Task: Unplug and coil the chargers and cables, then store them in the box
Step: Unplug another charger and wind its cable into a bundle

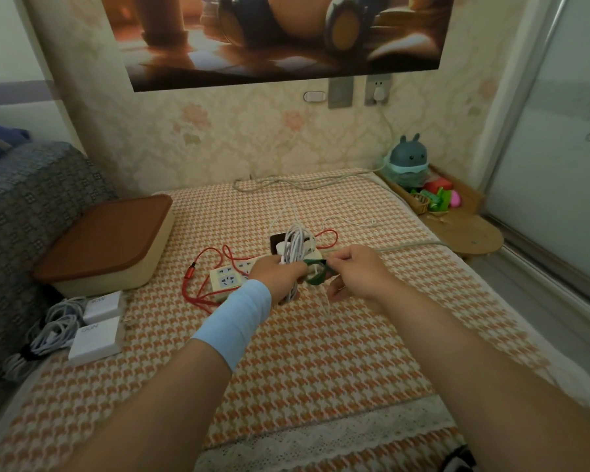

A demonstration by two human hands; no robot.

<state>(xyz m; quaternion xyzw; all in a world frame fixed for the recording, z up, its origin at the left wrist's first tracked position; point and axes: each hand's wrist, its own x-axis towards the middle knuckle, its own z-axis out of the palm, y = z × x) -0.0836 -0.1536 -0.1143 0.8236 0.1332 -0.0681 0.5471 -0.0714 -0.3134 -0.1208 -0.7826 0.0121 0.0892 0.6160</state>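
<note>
While both forearms stretch forward over the bed (321, 352), the left hand (276, 274) holds the coiled white cable (295, 245) upright, fingers (295, 267) curled round it. The right hand (358, 272) pinches a green tie (315, 277) beside the coil. The box (106, 240) lies closed, well left.

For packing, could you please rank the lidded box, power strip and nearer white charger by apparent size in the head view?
1. Lidded box
2. Power strip and nearer white charger: alike, strip partly hidden.
</note>
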